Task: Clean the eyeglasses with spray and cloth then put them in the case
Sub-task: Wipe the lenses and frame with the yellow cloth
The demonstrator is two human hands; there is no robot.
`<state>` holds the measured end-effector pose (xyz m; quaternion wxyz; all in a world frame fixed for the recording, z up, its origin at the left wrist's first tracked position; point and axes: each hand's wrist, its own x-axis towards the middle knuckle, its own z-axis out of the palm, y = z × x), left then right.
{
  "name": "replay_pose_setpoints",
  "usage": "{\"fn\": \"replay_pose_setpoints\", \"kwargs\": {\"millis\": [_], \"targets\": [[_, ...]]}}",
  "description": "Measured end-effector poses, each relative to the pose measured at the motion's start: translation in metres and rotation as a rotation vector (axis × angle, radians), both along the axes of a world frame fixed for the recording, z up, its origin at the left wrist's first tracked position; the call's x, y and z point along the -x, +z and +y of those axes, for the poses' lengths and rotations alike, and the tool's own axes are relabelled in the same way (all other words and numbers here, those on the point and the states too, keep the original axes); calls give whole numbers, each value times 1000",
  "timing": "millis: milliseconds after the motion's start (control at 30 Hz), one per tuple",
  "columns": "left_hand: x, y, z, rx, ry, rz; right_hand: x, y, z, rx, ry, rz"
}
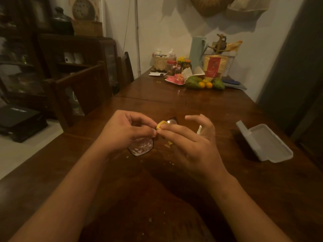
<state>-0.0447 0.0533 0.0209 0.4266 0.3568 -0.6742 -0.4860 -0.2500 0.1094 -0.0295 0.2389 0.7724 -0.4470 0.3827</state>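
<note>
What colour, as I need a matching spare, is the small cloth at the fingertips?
Yellow: the small crumpled cloth shows best in the head view.

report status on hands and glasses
Left hand grips eyeglasses. Right hand pinches yellow cloth on far lens. Near lens smeared white. Case open at right, path clear.

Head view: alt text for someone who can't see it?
Two hands hold eyeglasses over a wooden table: the left hand grips the frame, the right hand pinches a yellow cloth on the far lens. The near lens is smeared white; a pale case lies open at right.
</note>
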Motion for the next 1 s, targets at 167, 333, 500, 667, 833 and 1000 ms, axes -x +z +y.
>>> {"fn": "replay_pose_setpoints", "kwargs": {"millis": [167,333,500,667,833,1000], "targets": [[1,0,0,-18,3,-19,7,1,-1,-6,-89,-112],[1,-1,1,-7,6,-9,1,0,-1,-27,-55,-101],[2,0,1,-6,10,-30,6,4,1,17,-73,-67],[3,-1,2,-22,-4,-44,9,5,0,-12,-150,-102],[3,0,2,-22,15,-25,7,5,0,-14,-99,-59],[4,0,3,-20,14,-21,8,5,-1,-31,-137,-95]]}}
